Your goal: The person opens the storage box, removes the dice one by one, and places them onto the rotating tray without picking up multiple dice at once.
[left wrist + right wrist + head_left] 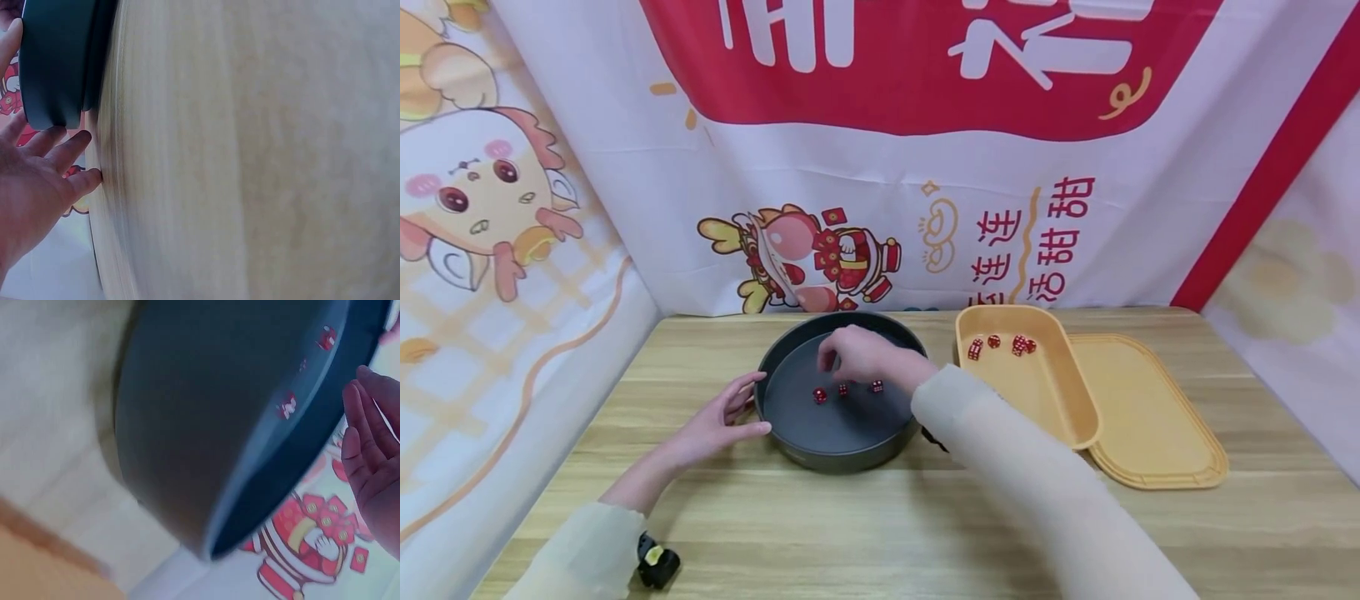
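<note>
A round dark pan [835, 442] stands on the wooden table, with three red dice on its floor: a left die [820, 395], a middle die [843, 389] and a right die [877, 387]. My left hand [718, 427] is at the pan's left side, fingers spread and touching its outer wall; the left wrist view also shows these fingers [55, 149] against it. Above the dice, inside the pan's outline, hovers my right hand [859, 354], its fingers loosely bent downward. In the right wrist view, nothing shows between those fingers [369, 434].
To the right stands a yellow tray [1037, 400] with several red dice [1019, 344] at its far end. A flat yellow lid [1157, 417] lies beside it, partly under the tray. A printed cloth [895, 167] hangs behind the table.
</note>
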Available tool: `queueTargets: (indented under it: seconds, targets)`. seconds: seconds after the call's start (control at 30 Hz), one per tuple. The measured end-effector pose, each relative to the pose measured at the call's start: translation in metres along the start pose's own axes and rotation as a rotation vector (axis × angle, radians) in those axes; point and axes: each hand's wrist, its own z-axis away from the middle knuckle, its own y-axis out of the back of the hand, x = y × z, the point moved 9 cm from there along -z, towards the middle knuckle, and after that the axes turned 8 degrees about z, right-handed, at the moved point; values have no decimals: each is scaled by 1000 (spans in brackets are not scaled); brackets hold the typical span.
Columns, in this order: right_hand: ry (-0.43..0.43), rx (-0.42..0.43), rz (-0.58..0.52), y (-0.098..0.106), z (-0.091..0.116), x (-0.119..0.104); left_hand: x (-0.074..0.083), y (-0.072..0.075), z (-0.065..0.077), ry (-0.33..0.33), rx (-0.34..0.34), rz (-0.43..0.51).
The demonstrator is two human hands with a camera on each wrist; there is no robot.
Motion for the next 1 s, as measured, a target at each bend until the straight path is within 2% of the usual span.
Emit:
queueTargets:
  seconds: [0.23, 0.53, 0.67, 0.87, 1.0]
  targets:
    - [46, 77, 12, 41, 25, 14, 1, 1, 1, -26, 1, 2]
    - [14, 161, -16, 73, 77, 62, 0, 1, 1, -16, -1, 1]
    - [10, 182, -44, 76, 102, 82, -2, 1, 1, 3, 4, -7]
    - [14, 209, -102, 68, 139, 112, -5, 1, -1, 15, 12, -14]
    - [4, 238, -83, 60, 158, 135, -5, 0, -1, 11, 9, -22]
